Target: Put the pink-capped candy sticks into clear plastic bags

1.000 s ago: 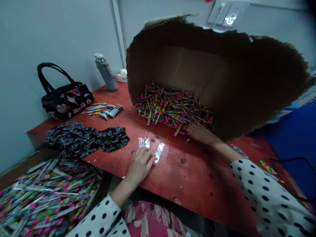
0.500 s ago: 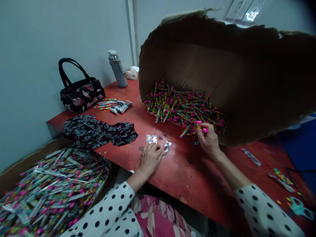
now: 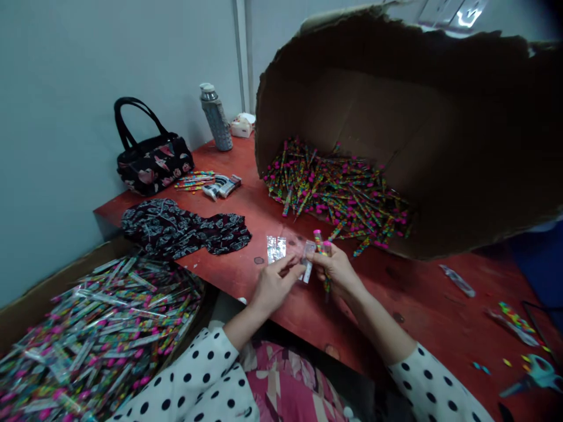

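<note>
Currently, my right hand (image 3: 341, 272) is at the centre of the frame; half a second earlier it was farther right, at the mouth of the torn brown cardboard carton (image 3: 387, 111). It is closed around slim multicoloured sticks with pink caps (image 3: 318, 237); two caps are visible, and any further sticks are hidden by my fingers.

My left hand (image 3: 275, 287), previously apart from the right, is now just beside it. Its thumb and forefinger are bent, nearly together, at one narrow clear plastic sleeve (image 3: 308, 252); I cannot tell whether they grip it. My right thumb meets the sleeve's other side.

Count, centre: two flat silvery plastic strips (image 3: 271, 249), side by side on the red wooden table (image 3: 290, 328). Count, upper left: one black floral fabric handbag (image 3: 156, 164) and one grey textured flask (image 3: 217, 123). Count, lower right: one pair of pale teal scissors (image 3: 539, 372). Loose sticks inside the carton are too numerous to count.
</note>
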A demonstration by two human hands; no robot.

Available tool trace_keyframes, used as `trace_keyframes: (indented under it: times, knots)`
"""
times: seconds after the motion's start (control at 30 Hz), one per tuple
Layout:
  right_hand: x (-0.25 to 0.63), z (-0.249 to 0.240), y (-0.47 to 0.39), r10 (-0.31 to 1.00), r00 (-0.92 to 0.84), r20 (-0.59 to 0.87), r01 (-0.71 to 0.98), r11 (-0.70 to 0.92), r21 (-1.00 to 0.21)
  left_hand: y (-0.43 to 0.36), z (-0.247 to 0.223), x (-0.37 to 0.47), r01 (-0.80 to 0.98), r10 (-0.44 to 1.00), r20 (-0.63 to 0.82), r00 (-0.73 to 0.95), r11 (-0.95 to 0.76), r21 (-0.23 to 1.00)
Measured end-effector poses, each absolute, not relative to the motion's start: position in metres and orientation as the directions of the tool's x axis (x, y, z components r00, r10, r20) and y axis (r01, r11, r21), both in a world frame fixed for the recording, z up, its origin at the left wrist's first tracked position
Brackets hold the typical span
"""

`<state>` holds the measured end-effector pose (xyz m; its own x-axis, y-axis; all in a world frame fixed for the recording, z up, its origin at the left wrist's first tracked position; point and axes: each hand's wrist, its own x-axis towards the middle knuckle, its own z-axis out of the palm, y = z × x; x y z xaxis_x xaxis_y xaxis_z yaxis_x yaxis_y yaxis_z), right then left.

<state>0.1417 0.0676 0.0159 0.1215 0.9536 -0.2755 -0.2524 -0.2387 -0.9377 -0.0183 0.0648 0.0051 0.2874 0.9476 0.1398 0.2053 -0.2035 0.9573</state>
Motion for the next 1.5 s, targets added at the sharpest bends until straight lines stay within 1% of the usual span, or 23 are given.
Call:
trace_keyframes:
  times: [0.07, 0.13, 0.17, 0.2, 0.27, 0.33, 0.4, 0.5, 0.57, 0.63, 0.73, 0.8, 0.87, 1.0, 1.1, 1.17, 1.23, 1.33, 1.43, 1.5]
  knots:
    - [0.14, 0.021, 0.07, 0.96, 0.073, -0.269, -0.211, -0.249, -0.945, 0.066, 0.008, -0.019, 0.058, 0.927, -0.068, 0.368, 0.05, 0.997]
    - [0.137, 0.023, 0.071, 0.961, 0.037, -0.273, -0.185, -0.261, -0.947, 0.068, 0.008, -0.018, -0.049, 0.856, -0.197, 0.479, 0.25, 0.967]
    - [0.136, 0.023, 0.072, 0.961, 0.026, -0.276, -0.182, -0.267, -0.946, 0.069, 0.007, -0.017, -0.09, 0.832, -0.248, 0.496, 0.334, 0.938]
    - [0.135, 0.023, 0.071, 0.96, 0.02, -0.28, -0.184, -0.272, -0.945, 0.069, 0.006, -0.016, -0.129, 0.824, -0.299, 0.482, 0.404, 0.906]
    - [0.135, 0.022, 0.069, 0.956, 0.022, -0.292, -0.207, -0.281, -0.937, 0.069, 0.004, -0.015, -0.203, 0.835, -0.391, 0.387, 0.491, 0.847]
    - [0.137, 0.02, 0.061, 0.951, 0.037, -0.308, -0.241, -0.291, -0.926, 0.07, 0.003, -0.016, -0.283, 0.842, -0.459, 0.283, 0.53, 0.799]
    - [0.139, 0.019, 0.047, 0.952, 0.029, -0.305, -0.215, -0.292, -0.932, 0.072, 0.003, -0.018, -0.373, 0.831, -0.509, 0.223, 0.556, 0.743]
    - [0.136, 0.017, 0.021, 0.963, 0.01, -0.27, -0.066, -0.268, -0.961, 0.075, 0.004, -0.02, -0.51, 0.807, -0.556, 0.198, 0.57, 0.645]
    - [0.13, 0.015, 0.005, 0.967, 0.022, -0.252, 0.021, -0.253, -0.967, 0.077, 0.006, -0.018, -0.576, 0.805, -0.559, 0.201, 0.559, 0.597]
    - [0.124, 0.012, -0.006, 0.976, 0.063, -0.21, 0.11, -0.216, -0.97, 0.079, 0.006, -0.014, -0.614, 0.812, -0.545, 0.206, 0.541, 0.574]
    - [0.118, 0.006, -0.013, 0.986, 0.132, -0.099, 0.265, -0.131, -0.955, 0.078, 0.008, -0.008, -0.638, 0.824, -0.526, 0.208, 0.522, 0.566]
    - [0.117, 0.003, -0.012, 0.988, 0.143, -0.053, 0.324, -0.097, -0.941, 0.077, 0.01, -0.004, -0.641, 0.819, -0.53, 0.219, 0.53, 0.555]
    - [0.117, 0.002, -0.011, 0.988, 0.149, -0.035, 0.341, -0.085, -0.936, 0.075, 0.011, -0.003, -0.646, 0.812, -0.539, 0.225, 0.538, 0.541]
    - [0.117, 0.002, -0.01, 0.982, 0.182, -0.048, 0.288, -0.099, -0.953, 0.072, 0.015, -0.003, -0.645, 0.825, -0.515, 0.233, 0.527, 0.553]
    - [0.116, 0.005, -0.011, 0.977, 0.191, -0.091, 0.204, -0.13, -0.97, 0.068, 0.017, -0.002, -0.613, 0.847, -0.469, 0.252, 0.515, 0.6]
    - [0.114, 0.008, -0.011, 0.973, 0.186, -0.14, 0.117, -0.164, -0.98, 0.064, 0.017, -0.001, -0.58, 0.866, -0.432, 0.251, 0.492, 0.65]
    - [0.112, 0.011, -0.009, 0.965, 0.174, -0.196, -0.015, -0.196, -0.98, 0.059, 0.017, 0.0, -0.548, 0.881, -0.398, 0.256, 0.471, 0.691]
    - [0.11, 0.014, -0.002, 0.956, 0.17, -0.24, -0.209, -0.203, -0.957, 0.052, 0.014, 0.003, -0.5, 0.873, -0.37, 0.317, 0.485, 0.717]
    - [0.108, 0.013, 0.002, 0.953, 0.158, -0.257, -0.31, -0.2, -0.93, 0.051, 0.011, 0.003, -0.477, 0.864, -0.361, 0.351, 0.497, 0.725]
    - [0.108, 0.011, 0.001, 0.951, 0.102, -0.292, -0.334, -0.244, -0.91, 0.053, 0.011, 0.0, -0.518, 0.894, -0.349, 0.283, 0.448, 0.728]
